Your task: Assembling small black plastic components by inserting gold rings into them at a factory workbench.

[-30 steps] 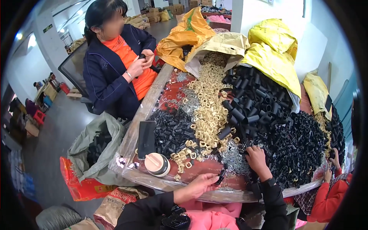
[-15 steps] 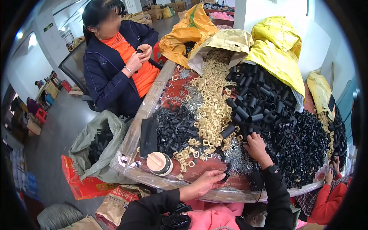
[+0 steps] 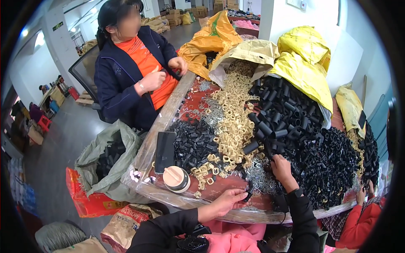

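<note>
My left hand point(image 3: 225, 204) is over the near edge of the table, its fingers pinched on a small black plastic part point(image 3: 249, 195). Farther right, my right hand point(image 3: 283, 170) is at the border between the silver metal clips point(image 3: 259, 178) and the heap of black plastic pieces point(image 3: 333, 158). Its fingers are drawn together against dark pieces; what they grip is too dark to make out. Black plastic tubes point(image 3: 280, 111) lie beyond that hand. Beige square rings point(image 3: 235, 114) run down the middle of the table.
A phone point(image 3: 165, 152) and a round lidded jar point(image 3: 176, 179) are at the table's left. Across from me sits a co-worker point(image 3: 141, 76); another person's hands point(image 3: 362, 196) work at the far right. An open sack point(image 3: 101, 156) stands on the floor. Yellow sacks point(image 3: 303, 63) lie at the back.
My right hand has drawn back slightly toward me; my left hand stays with the black part. The co-worker's hands, together before, are now apart. The view has shifted slightly.
</note>
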Action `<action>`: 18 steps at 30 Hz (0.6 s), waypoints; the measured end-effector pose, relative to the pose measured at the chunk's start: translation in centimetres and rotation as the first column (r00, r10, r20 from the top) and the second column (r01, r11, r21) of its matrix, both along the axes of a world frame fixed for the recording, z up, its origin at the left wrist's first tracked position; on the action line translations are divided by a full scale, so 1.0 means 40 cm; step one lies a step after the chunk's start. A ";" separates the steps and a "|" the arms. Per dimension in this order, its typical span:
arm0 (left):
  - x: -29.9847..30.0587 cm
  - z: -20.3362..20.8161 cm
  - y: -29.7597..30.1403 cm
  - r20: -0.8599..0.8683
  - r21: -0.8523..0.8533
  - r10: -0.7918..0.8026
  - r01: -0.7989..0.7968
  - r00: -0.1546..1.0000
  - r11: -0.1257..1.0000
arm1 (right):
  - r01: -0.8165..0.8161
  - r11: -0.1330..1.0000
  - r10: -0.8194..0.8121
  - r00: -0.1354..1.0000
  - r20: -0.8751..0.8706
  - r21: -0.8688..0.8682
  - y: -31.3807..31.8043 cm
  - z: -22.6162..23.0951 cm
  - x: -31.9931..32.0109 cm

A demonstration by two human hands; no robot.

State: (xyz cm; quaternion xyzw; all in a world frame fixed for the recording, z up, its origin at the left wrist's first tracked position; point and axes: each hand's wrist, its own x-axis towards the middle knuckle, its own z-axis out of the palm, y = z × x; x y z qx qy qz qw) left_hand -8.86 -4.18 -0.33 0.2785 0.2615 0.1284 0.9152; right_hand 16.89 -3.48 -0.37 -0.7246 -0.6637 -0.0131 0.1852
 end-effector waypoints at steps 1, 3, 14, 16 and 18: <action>0.003 0.002 0.003 -0.002 -0.004 -0.005 0.005 1.000 1.000 | -0.021 0.998 0.023 0.999 -0.039 0.055 0.001 0.001 0.010; 0.008 0.006 0.002 -0.007 0.013 0.011 -0.011 1.000 1.000 | -0.052 0.987 0.071 0.990 -0.123 0.152 -0.009 -0.004 0.019; 0.013 -0.013 -0.001 0.009 -0.029 -0.025 0.025 1.000 0.999 | 0.008 0.993 0.028 0.956 -0.292 0.119 -0.038 0.041 0.013; 0.011 -0.015 0.001 0.012 -0.025 0.009 -0.008 1.000 1.000 | 0.047 0.995 -0.013 0.938 -0.348 0.090 -0.048 0.048 0.015; 0.016 -0.007 0.015 0.013 -0.022 0.019 -0.018 1.000 1.000 | 0.092 0.988 -0.039 0.929 -0.367 0.127 -0.049 0.053 0.043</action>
